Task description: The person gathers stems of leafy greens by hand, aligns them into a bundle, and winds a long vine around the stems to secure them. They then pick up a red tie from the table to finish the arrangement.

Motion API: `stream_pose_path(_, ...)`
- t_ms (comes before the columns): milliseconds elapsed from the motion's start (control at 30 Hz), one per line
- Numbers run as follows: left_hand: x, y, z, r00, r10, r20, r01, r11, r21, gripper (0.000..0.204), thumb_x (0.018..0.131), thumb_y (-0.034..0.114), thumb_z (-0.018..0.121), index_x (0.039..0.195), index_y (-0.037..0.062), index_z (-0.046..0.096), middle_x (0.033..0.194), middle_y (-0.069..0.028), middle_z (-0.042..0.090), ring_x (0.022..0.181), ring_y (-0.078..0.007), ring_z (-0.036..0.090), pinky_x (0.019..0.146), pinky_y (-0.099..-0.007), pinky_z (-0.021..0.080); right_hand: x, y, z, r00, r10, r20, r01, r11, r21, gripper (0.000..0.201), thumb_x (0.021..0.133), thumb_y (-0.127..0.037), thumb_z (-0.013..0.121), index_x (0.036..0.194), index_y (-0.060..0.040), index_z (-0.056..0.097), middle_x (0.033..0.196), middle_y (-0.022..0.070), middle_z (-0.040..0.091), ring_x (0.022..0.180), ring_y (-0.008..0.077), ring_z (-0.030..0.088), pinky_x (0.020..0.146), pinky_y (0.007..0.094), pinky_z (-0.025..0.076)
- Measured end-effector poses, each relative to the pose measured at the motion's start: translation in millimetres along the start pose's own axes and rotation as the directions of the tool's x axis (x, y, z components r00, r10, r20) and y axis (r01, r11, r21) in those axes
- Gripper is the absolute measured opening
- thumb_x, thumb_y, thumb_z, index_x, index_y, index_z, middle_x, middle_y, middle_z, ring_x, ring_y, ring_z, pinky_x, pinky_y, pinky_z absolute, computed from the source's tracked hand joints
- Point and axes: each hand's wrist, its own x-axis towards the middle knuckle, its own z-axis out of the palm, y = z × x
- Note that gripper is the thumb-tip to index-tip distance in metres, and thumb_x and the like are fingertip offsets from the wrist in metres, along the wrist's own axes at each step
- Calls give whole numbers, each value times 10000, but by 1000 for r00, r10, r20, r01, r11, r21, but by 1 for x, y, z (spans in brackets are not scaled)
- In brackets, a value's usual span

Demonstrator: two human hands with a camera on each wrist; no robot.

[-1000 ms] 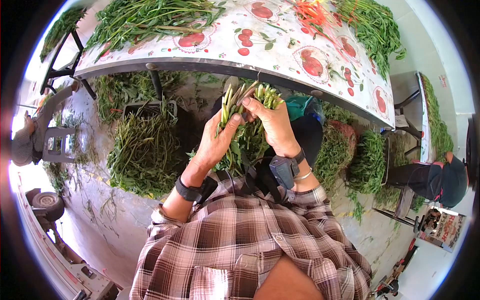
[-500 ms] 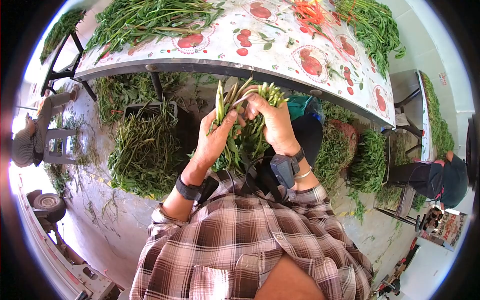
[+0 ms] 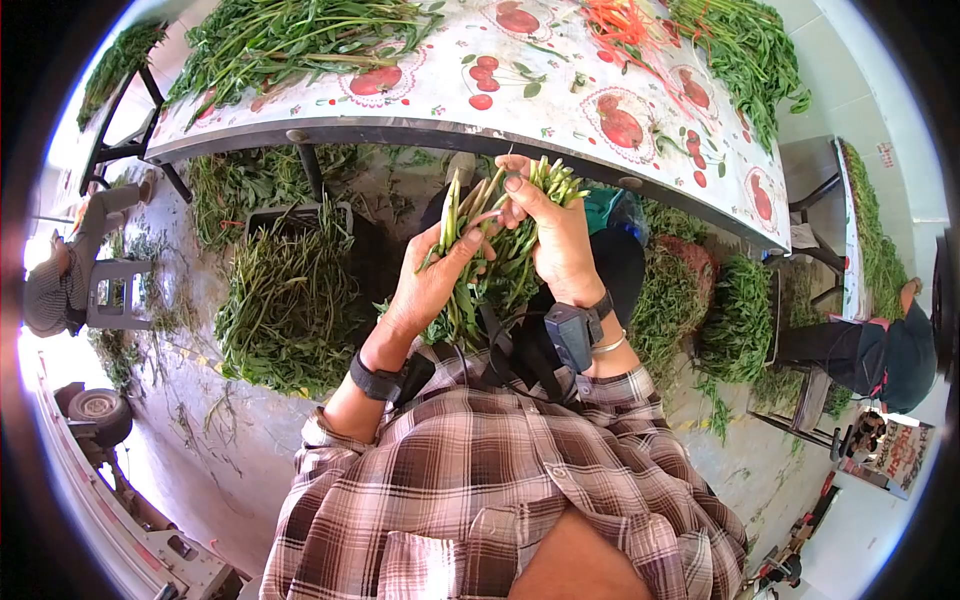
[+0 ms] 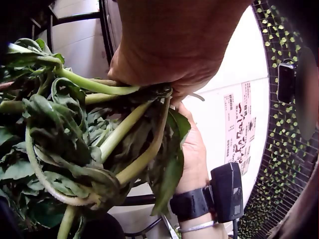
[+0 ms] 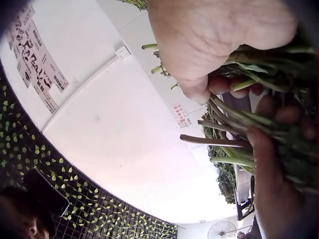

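Observation:
Both hands are raised close together before the table edge, each with leafy green stems. My left hand (image 3: 430,280) grips a small bunch of cut stems (image 3: 455,215), thumb across them. In my right hand (image 3: 562,250) is a thicker bunch of stems (image 3: 555,180), its cut ends up and its leaves (image 3: 515,265) hanging below. The right thumb and fingers pinch at stems between the bunches. In the left wrist view, wilted leaves (image 4: 55,154) droop under the left hand. Stem ends (image 5: 214,142) stick out past the left thumb in the right wrist view.
A fruit-patterned table (image 3: 440,95) ahead bears piles of greens (image 3: 300,40) and red ties (image 3: 630,30). A heaped crate (image 3: 285,300) stands on the left floor, more bundles (image 3: 735,320) on the right. Other people (image 3: 890,355) are at both sides.
The right hand has shifted slightly right, away from the left hand, with its fingers lifted higher by the stem ends. The left hand keeps its bunch nearly in place.

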Motion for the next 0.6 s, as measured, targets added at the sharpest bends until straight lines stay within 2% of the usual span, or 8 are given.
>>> stream_pose_path(100,-1,1,3,999,-33,-12,33,999,-35,301,953,216,522,1151,-5,576,842,-77,640,749,-113,580,644,-254,493,0,1,-2,1000,-13,12,14,999,-39,278,845,-164,649,1056,14,623,657,-4,528,599,94,495,587,240,406)
stream_pose_path(167,0,-3,2,1000,-20,-12,20,1000,-13,296,955,220,520,1137,-7,577,843,-76,639,751,-113,580,647,-256,494,0,1,-1,999,-36,10,36,999,-31,172,841,-112,663,969,2,665,687,-15,568,582,58,492,550,202,394)
stream_pose_path(333,2,-8,0,1000,-10,-9,10,1000,24,294,959,219,514,1126,-15,576,851,-77,637,759,-115,579,653,-262,496,-1,-4,-5,999,-24,43,28,995,-92,166,844,-120,661,960,-1,669,688,-20,566,586,55,491,554,199,396)
stream_pose_path(400,3,-14,-2,998,53,15,-54,995,81,285,961,201,512,1125,-23,573,859,-76,636,767,-115,576,655,-264,496,-1,-5,-5,998,-24,58,31,992,-122,169,845,-125,661,962,-2,668,687,-22,563,589,55,491,555,199,396)
stream_pose_path(500,2,-12,3,997,73,-14,-73,997,0,274,960,182,513,1132,-25,567,892,-76,635,781,-117,574,656,-269,498,-1,-6,-6,997,-25,78,37,986,-160,171,850,-127,654,965,0,667,690,-23,558,595,55,491,555,200,395)
stream_pose_path(600,1,-11,1,997,75,2,-75,997,21,278,957,177,517,1147,-24,557,930,-74,632,788,-117,571,653,-270,499,-1,-7,-7,995,-20,98,36,986,-160,171,854,-122,644,968,4,664,702,-21,558,600,57,492,554,203,397)
